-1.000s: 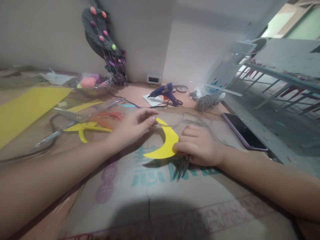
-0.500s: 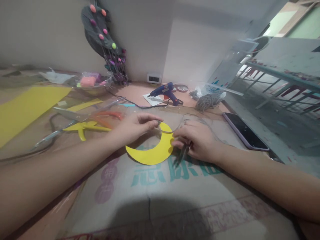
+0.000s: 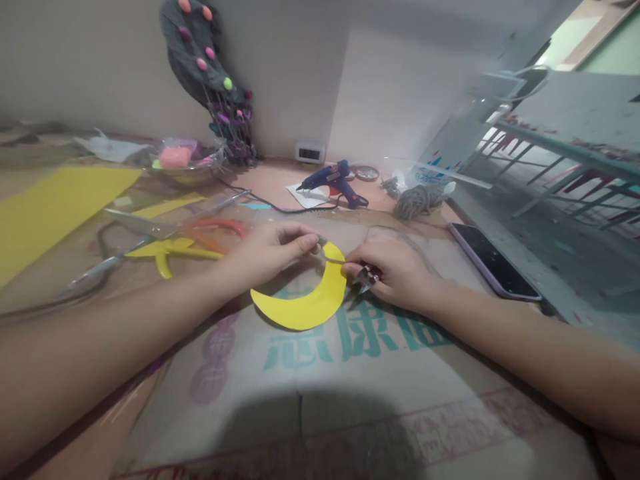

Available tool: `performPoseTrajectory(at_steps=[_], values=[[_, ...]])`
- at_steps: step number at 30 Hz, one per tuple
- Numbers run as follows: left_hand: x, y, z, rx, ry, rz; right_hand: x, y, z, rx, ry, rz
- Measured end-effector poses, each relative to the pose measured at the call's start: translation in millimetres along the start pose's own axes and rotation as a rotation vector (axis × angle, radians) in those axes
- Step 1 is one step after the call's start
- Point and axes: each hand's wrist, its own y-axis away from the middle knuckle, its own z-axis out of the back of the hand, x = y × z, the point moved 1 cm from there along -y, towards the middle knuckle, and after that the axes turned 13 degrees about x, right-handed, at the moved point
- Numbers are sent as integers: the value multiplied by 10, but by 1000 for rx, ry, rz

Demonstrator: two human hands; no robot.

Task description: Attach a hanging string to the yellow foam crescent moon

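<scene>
A yellow paper crescent moon [image 3: 310,310] lies just over the printed cardboard [image 3: 240,373]. My left hand [image 3: 285,248] pinches its upper tip, where a bit of grey yarn shows at the fingertips. From there the grey yarn [image 3: 334,261] runs across the crescent to my right hand [image 3: 395,267], whose thumb and forefinger pinch it. Tucked in the same right hand is a small pair of thread snips [image 3: 364,283], blades pointing down and left. The rest of the snips is hidden by the fingers.
Behind my hands stands a blue glue gun [image 3: 330,181] with its cord, beside a grey yarn ball [image 3: 423,200]. A phone [image 3: 493,260] lies at the right edge. Orange-handled scissors [image 3: 215,230] and yellow paper [image 3: 60,207] are at left. A pompom-covered grey crescent [image 3: 195,60] leans on the wall.
My right hand has closed its pinch on the yarn near the crescent's outer edge, and the yarn is now drawn straighter. The left hand stays at the upper tip.
</scene>
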Motion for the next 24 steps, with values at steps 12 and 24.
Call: performPoseTrajectory(at_steps=[12, 24], values=[[-98, 38, -16, 49, -235, 81, 10, -19, 18, -17, -323, -82], [-160, 51, -36, 80, -431, 69, 2, -14, 6, 7, -292, -83]])
